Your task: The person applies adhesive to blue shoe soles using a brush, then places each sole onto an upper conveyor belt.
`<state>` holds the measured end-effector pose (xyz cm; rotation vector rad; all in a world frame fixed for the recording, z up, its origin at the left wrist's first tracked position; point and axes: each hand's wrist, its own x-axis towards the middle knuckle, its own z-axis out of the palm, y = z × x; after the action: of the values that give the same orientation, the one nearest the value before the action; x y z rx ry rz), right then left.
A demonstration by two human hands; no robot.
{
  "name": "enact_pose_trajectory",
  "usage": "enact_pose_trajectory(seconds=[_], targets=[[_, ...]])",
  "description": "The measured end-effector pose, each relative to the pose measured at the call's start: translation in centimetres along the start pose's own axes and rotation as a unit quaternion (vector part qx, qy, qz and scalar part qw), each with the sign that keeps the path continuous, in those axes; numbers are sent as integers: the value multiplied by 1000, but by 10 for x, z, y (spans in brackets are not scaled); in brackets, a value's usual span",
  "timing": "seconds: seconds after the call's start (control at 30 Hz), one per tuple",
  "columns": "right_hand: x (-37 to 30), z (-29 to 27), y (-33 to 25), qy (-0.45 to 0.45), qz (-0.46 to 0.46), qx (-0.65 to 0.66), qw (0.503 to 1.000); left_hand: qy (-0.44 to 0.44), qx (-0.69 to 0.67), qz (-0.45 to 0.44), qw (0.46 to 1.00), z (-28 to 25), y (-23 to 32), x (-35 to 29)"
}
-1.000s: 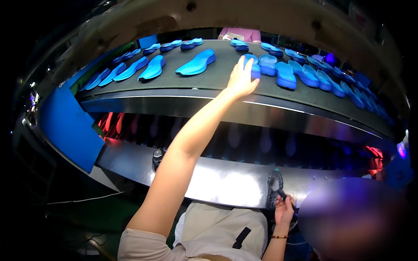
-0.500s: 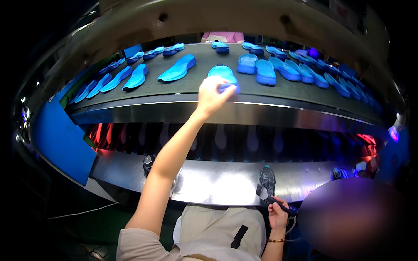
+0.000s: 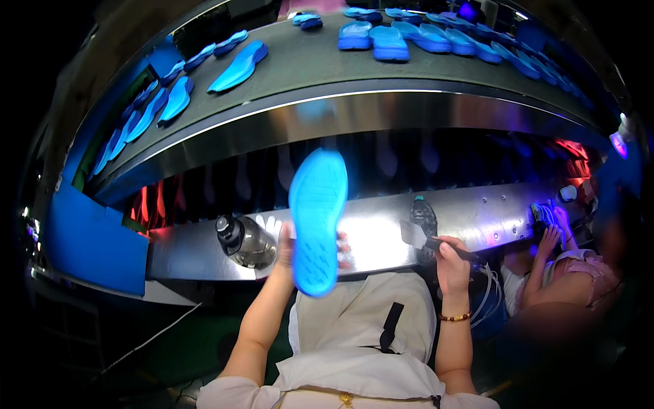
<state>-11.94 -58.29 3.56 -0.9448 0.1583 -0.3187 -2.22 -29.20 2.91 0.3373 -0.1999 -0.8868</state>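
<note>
In my left hand is a blue shoe sole, raised upright before the steel ledge, its patterned face towards me. Fingers show on both sides of its lower half; the rest of the hand is hidden behind it. My right hand is closed round the black handle of a flat brush with a pale head. That head lies over a dark sole-shaped piece on the ledge; whether they touch I cannot tell.
Beyond the ledge runs a conveyor belt carrying several blue soles. A dark bottle stands left of my left hand. At the right, a co-worker's hands are at a striped shoe. Thin tubes hang beside my right wrist.
My left hand has come back from the belt towards me, bringing the blue sole and turning it upright. My right hand still grips the brush. The view has tilted down.
</note>
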Motion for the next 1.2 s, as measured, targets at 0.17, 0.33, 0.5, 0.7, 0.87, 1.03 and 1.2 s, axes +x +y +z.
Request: enact_pose_trajectory(seconds=[0.17, 0.33, 0.5, 0.7, 0.87, 1.03, 1.2], targets=[[5, 28, 7, -39, 34, -57, 997, 76, 8, -55, 996, -28, -63, 15], [21, 56, 13, -63, 44, -120, 990, -46, -22, -10, 999, 14, -78, 19], [33, 86, 11, -73, -13, -227, 971, -42, -44, -8, 998, 10, -81, 17], [16, 113, 26, -173, -240, -453, 841, 201, 42, 57, 977, 14, -89, 22], [-22, 89, 15, -312, -171, -464, 811, 214, 55, 129, 967, 0, -62, 11], [-11, 78, -21, -395, -61, -414, 818, 125, 43, 79, 988, 21, -55, 2], [18, 100, -23, -217, -75, -316, 921, 44, -8, 17, 999, 40, -77, 8]])
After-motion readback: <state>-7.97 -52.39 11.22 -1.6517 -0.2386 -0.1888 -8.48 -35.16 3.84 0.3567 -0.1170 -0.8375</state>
